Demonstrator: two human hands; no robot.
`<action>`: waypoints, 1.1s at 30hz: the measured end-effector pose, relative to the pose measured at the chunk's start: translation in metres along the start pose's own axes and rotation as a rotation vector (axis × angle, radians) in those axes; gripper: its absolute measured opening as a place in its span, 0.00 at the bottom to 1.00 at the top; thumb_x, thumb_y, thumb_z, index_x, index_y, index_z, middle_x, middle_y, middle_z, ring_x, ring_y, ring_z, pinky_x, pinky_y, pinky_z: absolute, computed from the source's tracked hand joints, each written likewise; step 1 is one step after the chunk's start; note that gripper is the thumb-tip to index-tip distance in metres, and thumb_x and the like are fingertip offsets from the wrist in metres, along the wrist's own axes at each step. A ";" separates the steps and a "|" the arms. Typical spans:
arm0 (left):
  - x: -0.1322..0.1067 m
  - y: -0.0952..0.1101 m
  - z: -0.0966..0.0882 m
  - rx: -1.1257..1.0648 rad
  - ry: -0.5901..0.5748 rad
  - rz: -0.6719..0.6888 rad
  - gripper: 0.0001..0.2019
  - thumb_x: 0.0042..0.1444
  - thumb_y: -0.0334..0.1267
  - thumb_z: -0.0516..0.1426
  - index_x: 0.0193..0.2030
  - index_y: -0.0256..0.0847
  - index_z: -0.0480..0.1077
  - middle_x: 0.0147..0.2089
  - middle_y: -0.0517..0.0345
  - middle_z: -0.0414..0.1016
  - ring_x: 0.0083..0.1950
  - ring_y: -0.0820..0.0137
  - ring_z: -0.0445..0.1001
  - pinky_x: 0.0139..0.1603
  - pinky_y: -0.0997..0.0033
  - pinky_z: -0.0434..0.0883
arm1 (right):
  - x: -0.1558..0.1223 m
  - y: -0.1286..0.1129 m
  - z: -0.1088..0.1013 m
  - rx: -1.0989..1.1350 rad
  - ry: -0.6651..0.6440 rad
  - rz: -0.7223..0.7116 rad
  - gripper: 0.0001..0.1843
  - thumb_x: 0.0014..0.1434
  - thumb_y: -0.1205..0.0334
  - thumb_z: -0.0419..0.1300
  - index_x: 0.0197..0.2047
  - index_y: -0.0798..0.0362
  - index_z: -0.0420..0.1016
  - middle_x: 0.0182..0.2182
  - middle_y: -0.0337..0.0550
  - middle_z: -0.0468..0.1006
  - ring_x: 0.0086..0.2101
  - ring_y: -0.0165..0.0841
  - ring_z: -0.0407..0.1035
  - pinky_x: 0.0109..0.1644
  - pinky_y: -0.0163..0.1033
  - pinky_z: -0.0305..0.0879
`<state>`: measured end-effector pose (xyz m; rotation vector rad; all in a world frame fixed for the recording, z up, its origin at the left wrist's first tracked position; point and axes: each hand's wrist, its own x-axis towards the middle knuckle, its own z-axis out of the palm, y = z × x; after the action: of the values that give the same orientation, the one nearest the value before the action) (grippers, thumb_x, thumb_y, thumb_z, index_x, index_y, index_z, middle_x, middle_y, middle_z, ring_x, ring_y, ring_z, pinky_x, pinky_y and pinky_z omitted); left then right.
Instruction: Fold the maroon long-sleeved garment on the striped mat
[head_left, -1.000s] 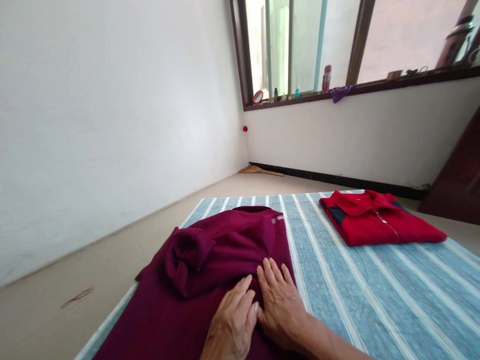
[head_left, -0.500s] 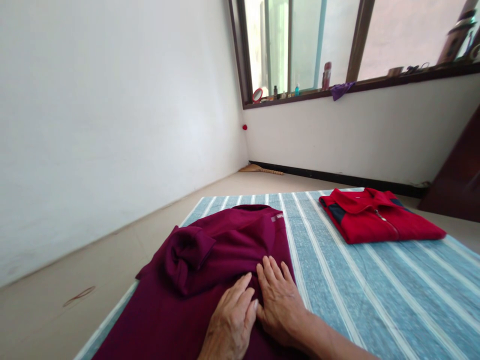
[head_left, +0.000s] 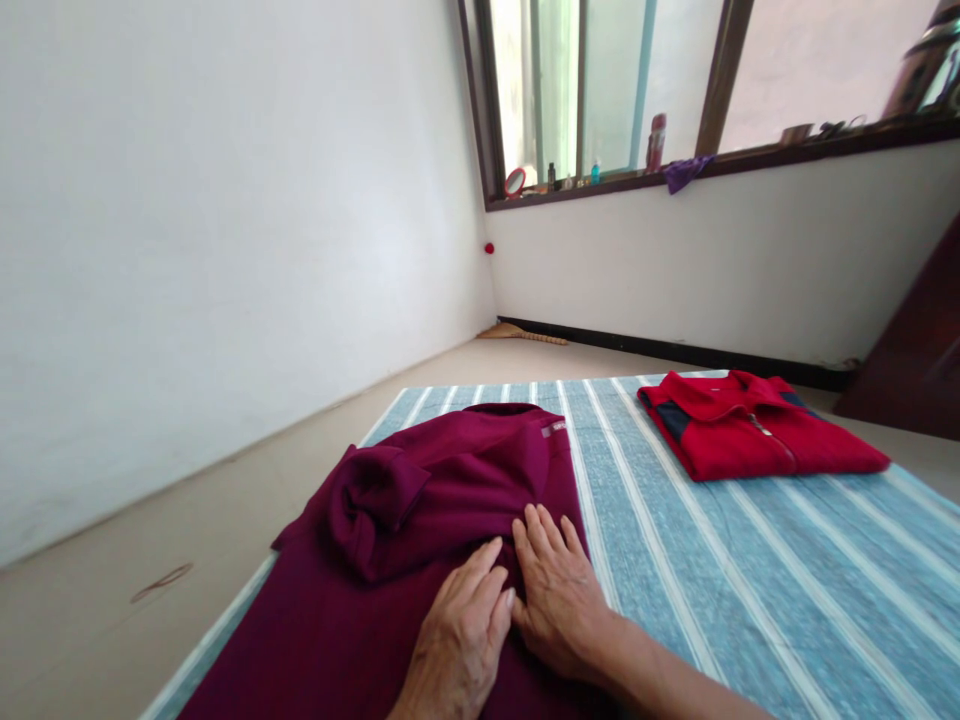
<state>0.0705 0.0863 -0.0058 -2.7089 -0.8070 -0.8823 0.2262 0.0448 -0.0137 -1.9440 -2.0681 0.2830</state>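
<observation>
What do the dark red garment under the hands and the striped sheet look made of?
Garment: soft matte knit, possibly fleece, judging by thick rounded folds without shine. Sheet: thin woven fabric, probably cotton, showing fine crosshatch weave and lying flat.

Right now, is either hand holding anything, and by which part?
Nothing is gripped. The left hand and right hand lie flat, side by side, on the maroon shirt, near its right edge.

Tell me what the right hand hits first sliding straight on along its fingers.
Probably the raised fold of the maroon shirt just ahead of the right hand, then its collar; depth is unclear.
</observation>
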 end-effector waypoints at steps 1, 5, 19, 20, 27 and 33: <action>0.001 0.000 0.000 0.005 0.000 0.003 0.13 0.63 0.35 0.47 0.44 0.40 0.73 0.51 0.48 0.77 0.50 0.65 0.76 0.51 0.67 0.75 | 0.000 0.000 0.000 0.006 -0.002 0.003 0.40 0.57 0.57 0.53 0.69 0.61 0.46 0.67 0.58 0.41 0.66 0.48 0.36 0.66 0.56 0.36; 0.001 0.000 0.000 -0.003 0.018 0.009 0.14 0.63 0.36 0.47 0.44 0.39 0.73 0.50 0.47 0.77 0.49 0.66 0.77 0.50 0.69 0.75 | 0.001 -0.001 -0.003 0.017 0.004 0.025 0.39 0.57 0.59 0.53 0.69 0.61 0.47 0.67 0.58 0.43 0.66 0.48 0.37 0.66 0.55 0.38; -0.003 -0.002 0.001 -0.107 0.079 -0.024 0.14 0.64 0.41 0.49 0.51 0.40 0.70 0.52 0.50 0.76 0.51 0.68 0.76 0.51 0.72 0.74 | -0.008 -0.016 -0.012 -0.042 0.112 -0.037 0.31 0.60 0.63 0.49 0.65 0.67 0.55 0.64 0.64 0.50 0.64 0.50 0.43 0.65 0.57 0.44; -0.002 -0.002 0.001 -0.097 0.086 -0.017 0.14 0.64 0.41 0.49 0.51 0.39 0.70 0.51 0.50 0.76 0.51 0.68 0.76 0.51 0.72 0.74 | -0.008 -0.015 -0.009 -0.043 0.116 -0.037 0.32 0.60 0.63 0.49 0.65 0.68 0.55 0.64 0.64 0.50 0.64 0.50 0.43 0.65 0.57 0.44; 0.000 0.001 -0.001 -0.054 0.067 0.008 0.15 0.65 0.41 0.48 0.49 0.37 0.70 0.50 0.48 0.77 0.50 0.67 0.76 0.50 0.71 0.75 | -0.010 -0.013 -0.004 -0.050 0.110 -0.057 0.33 0.60 0.65 0.49 0.66 0.68 0.52 0.65 0.65 0.48 0.64 0.52 0.41 0.65 0.57 0.45; -0.002 0.000 0.000 -0.052 0.083 0.008 0.14 0.65 0.41 0.49 0.48 0.37 0.70 0.50 0.49 0.77 0.50 0.67 0.77 0.50 0.71 0.75 | -0.011 -0.011 -0.002 -0.045 0.084 -0.078 0.35 0.59 0.64 0.50 0.67 0.66 0.50 0.65 0.63 0.46 0.64 0.51 0.39 0.65 0.58 0.43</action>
<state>0.0690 0.0859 -0.0065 -2.6975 -0.7666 -1.0206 0.2171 0.0330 -0.0094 -1.8620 -2.1065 0.1370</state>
